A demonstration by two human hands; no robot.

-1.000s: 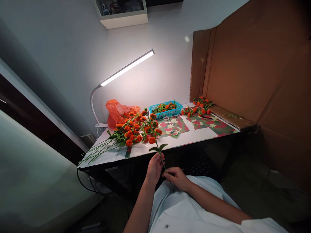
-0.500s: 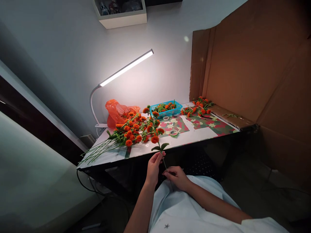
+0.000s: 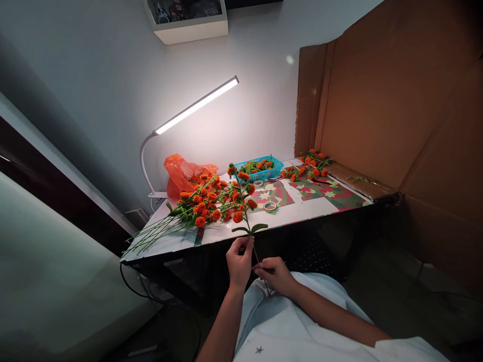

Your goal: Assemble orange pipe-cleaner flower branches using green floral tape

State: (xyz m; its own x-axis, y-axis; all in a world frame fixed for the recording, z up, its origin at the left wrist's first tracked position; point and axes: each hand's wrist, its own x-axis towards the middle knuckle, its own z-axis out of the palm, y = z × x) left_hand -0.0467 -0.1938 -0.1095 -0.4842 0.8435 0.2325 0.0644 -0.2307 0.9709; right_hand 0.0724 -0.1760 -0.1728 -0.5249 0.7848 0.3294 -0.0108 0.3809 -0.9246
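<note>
An orange artificial flower stem (image 3: 244,207) stands upright in front of the table edge, with several fuzzy orange blooms and two green leaves (image 3: 258,228) low on it. My left hand (image 3: 240,259) pinches the stem just under those leaves. Lower down, my right hand (image 3: 274,274) has its fingers closed at the thin bare stem, above my lap. Whether my right fingers also hold a strand of tape is too small to tell. Left of the held stem, a pile of similar orange flowers (image 3: 204,201) lies on the table, long stems pointing left.
On the table (image 3: 173,246) are a blue basket (image 3: 264,174) of flower pieces, tape rolls (image 3: 270,206), an orange plastic bag (image 3: 175,173) and more orange flowers (image 3: 309,163). A lit lamp (image 3: 198,104) hangs over it. Cardboard (image 3: 377,100) walls the right side.
The held stem has turned slightly, so its blooms and leaves face differently and the leaves spread wider. My left hand has rolled its grip; my right hand has barely moved.
</note>
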